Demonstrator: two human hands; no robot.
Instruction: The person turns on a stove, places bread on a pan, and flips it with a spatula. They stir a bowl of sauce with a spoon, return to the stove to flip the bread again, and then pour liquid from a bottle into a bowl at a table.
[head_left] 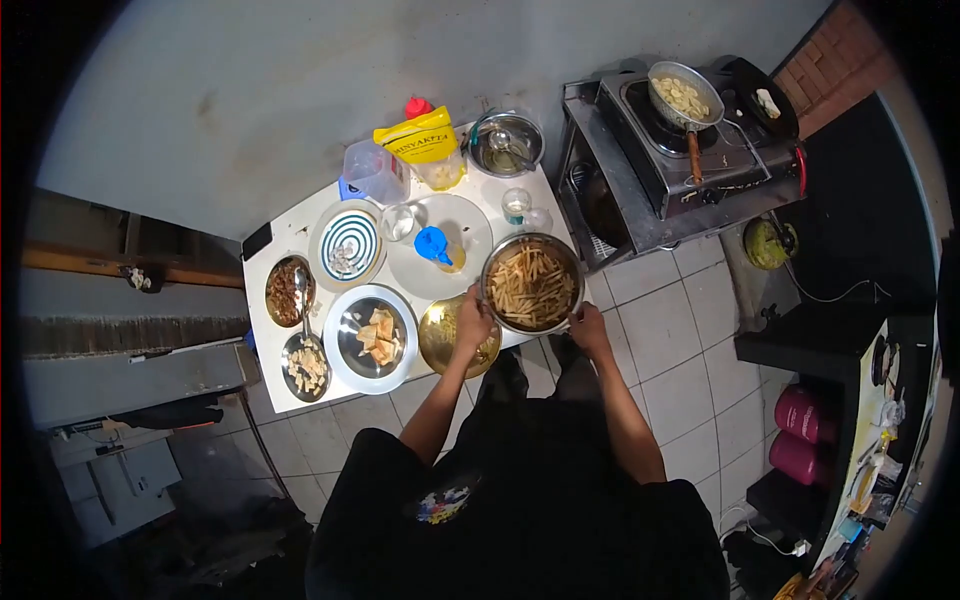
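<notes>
Both my hands hold a round metal bowl (487,297) filled with browned, fry-like sticks (531,284). My left hand (474,324) is closed on its left side, and my right hand (588,330) grips its lower right side. The bowl is at the table's right front edge. Under my left wrist, a gold-coloured plate (432,340) with thin shreds is partly covered by my hand and forearm. Just left of it stands a wide white-rimmed basin (345,370) with golden-brown fried pieces (380,338). My fingertips under the bowl are hidden.
The white table (275,372) also holds a striped plate (323,245), a blue-topped bottle (433,246), a yellow pouch (418,140) and a metal bowl with a ladle (535,133). At right, a gas stove (655,165) carries a wooden-handled pan (693,150) of sliced food.
</notes>
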